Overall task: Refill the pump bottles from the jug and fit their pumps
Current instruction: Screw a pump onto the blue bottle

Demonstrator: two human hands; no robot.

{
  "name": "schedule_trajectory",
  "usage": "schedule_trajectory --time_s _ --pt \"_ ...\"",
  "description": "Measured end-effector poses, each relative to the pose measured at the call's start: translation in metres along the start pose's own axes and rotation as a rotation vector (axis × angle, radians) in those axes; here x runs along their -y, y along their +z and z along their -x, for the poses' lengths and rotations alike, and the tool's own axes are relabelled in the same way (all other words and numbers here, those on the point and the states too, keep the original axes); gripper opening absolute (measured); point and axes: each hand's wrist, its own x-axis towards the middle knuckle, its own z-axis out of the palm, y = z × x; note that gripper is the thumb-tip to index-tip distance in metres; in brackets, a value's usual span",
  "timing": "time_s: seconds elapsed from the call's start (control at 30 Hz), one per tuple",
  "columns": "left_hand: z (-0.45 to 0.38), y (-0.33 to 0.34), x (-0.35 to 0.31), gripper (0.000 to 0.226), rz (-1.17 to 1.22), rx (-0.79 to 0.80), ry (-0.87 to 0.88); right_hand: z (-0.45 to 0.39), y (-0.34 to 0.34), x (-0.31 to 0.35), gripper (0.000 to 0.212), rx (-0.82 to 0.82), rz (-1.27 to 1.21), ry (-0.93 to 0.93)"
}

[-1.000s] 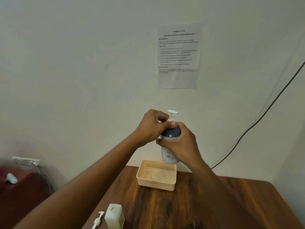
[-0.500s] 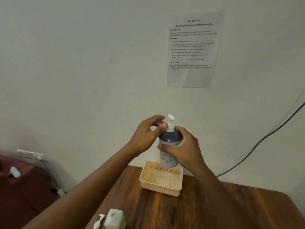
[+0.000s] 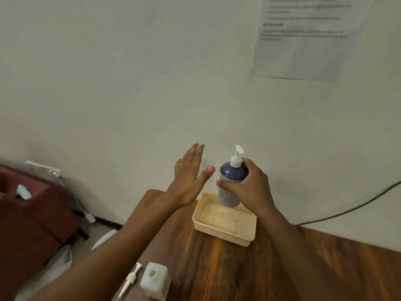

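Note:
My right hand (image 3: 249, 187) grips a round pump bottle (image 3: 230, 177) with a dark blue top, a pale patterned body and a white pump fitted on it. The bottle hangs upright over the far edge of a beige plastic basket (image 3: 225, 232). My left hand (image 3: 189, 177) is open with fingers spread, a little left of the bottle and not touching it. A white square bottle (image 3: 155, 280) with an open neck stands near the table's front left edge. A loose white pump (image 3: 130, 279) lies beside it. No jug is in view.
The wooden table (image 3: 217, 268) abuts a pale wall with a printed sheet (image 3: 303, 40) taped on it. A dark cable (image 3: 347, 211) runs along the wall at right. At left stands a dark red cabinet (image 3: 28, 224) with a socket strip (image 3: 43, 168) above it.
My left hand has let go of the pump top and moved away to the left, opening flat. The bottle has come down toward the basket in my right hand.

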Motion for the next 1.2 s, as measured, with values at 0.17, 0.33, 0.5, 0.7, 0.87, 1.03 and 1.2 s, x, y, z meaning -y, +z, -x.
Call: schedule_trajectory --time_s 0.17,0.33,0.5,0.7,0.87,1.03,1.2 --pt "-0.015 0.026 0.049 0.085 -0.062 0.059 -0.077 -0.025 0.030 -0.031 0.087 0.022 0.042 0.048" --pt "-0.017 0.056 0.102 0.084 -0.165 0.159 -0.150 -0.042 0.076 -0.076 0.089 0.048 0.097 0.104" --pt "-0.015 0.076 0.127 0.084 -0.218 0.229 -0.193 -0.049 0.119 -0.114 0.090 0.034 0.145 0.137" --pt "-0.003 0.098 0.156 0.095 -0.229 0.280 -0.214 -0.057 0.165 -0.157 0.089 -0.002 0.166 0.163" --pt "0.008 0.115 0.186 0.096 -0.186 0.263 -0.233 -0.065 0.196 -0.184 0.087 -0.009 0.179 0.168" --pt "0.019 0.129 0.212 0.099 -0.152 0.245 -0.250 -0.066 0.221 -0.208 0.088 0.001 0.217 0.165" --pt "0.025 0.135 0.223 0.104 -0.122 0.246 -0.264 -0.064 0.238 -0.228 0.090 0.018 0.229 0.155"
